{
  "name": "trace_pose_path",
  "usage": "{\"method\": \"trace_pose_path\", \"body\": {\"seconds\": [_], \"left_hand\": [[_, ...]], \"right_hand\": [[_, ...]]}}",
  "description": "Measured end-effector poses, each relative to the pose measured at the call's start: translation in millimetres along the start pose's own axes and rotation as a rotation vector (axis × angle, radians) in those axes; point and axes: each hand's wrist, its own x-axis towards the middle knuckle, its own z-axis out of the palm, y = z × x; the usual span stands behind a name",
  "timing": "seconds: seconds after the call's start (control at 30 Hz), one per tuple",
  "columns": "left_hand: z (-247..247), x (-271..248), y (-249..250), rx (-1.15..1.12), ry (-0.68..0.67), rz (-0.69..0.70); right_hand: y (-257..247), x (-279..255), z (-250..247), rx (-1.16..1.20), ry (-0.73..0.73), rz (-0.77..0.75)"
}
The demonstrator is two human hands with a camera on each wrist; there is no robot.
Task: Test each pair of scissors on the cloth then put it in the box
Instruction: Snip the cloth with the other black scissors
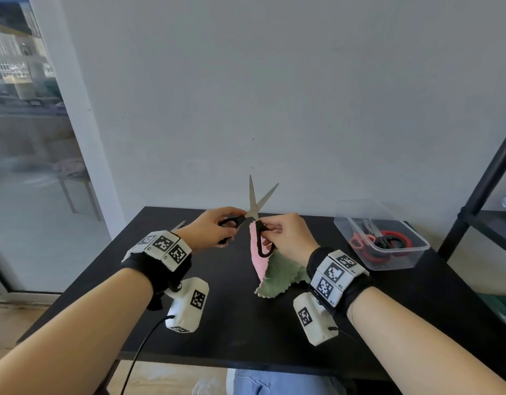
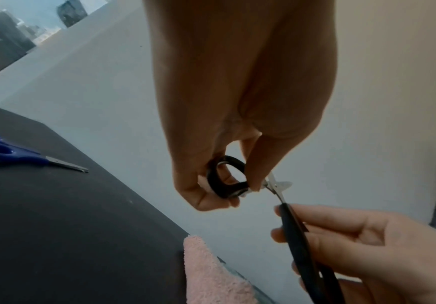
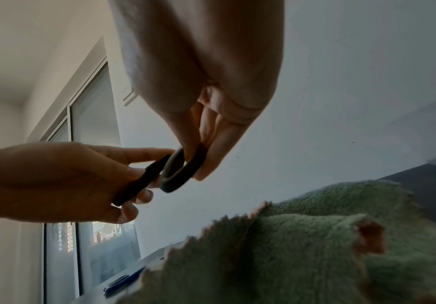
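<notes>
Black-handled scissors (image 1: 256, 208) are held above the table with the blades spread and pointing up. My left hand (image 1: 226, 226) grips the left handle loop (image 2: 227, 179). My right hand (image 1: 270, 228) grips the longer right handle (image 2: 297, 236), whose loop (image 3: 183, 170) sits between its fingers. The pink and green cloth (image 1: 274, 269) lies bunched on the black table (image 1: 232, 323) just below the right hand; its pink side (image 2: 211, 271) stands up toward the handles. The blades hold no cloth. The clear plastic box (image 1: 400, 258) stands at the right.
Red-handled and black-handled scissors (image 1: 388, 240) lie inside the box. Blue-handled scissors (image 2: 16, 156) lie on the table's far left, mostly hidden behind my left wrist in the head view. A black shelf frame (image 1: 479, 195) rises at the right; a wall lies behind the table.
</notes>
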Motion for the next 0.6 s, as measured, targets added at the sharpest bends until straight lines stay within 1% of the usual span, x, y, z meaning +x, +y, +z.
{"method": "trace_pose_path", "body": {"seconds": [0.07, 0.1, 0.17, 0.23, 0.3, 0.4, 0.5, 0.57, 0.6], "left_hand": [[-2, 3, 0, -0.101, 0.072, -0.007], [-3, 5, 0, -0.193, 0.122, -0.016], [-5, 9, 2, -0.451, 0.211, -0.040], [-6, 12, 5, -0.688, 0.273, -0.073], [-7, 14, 8, -0.816, 0.327, -0.117], [-4, 17, 10, -0.922, 0.401, -0.142], [4, 19, 12, -0.949, 0.450, -0.158], [11, 19, 14, -0.900, 0.435, -0.182], [13, 19, 15, -0.869, 0.399, -0.197]], "right_hand": [[1, 2, -2, 0.049, 0.019, 0.000], [2, 3, -3, 0.077, 0.032, -0.001], [2, 5, -4, 0.117, 0.064, -0.007], [3, 7, -6, 0.129, 0.080, -0.014], [3, 9, -5, 0.126, 0.090, -0.006], [2, 10, -5, 0.120, 0.107, 0.008], [1, 9, -4, 0.099, 0.114, 0.005], [1, 9, -2, 0.070, 0.108, -0.001], [0, 8, -1, 0.054, 0.101, -0.007]]}}
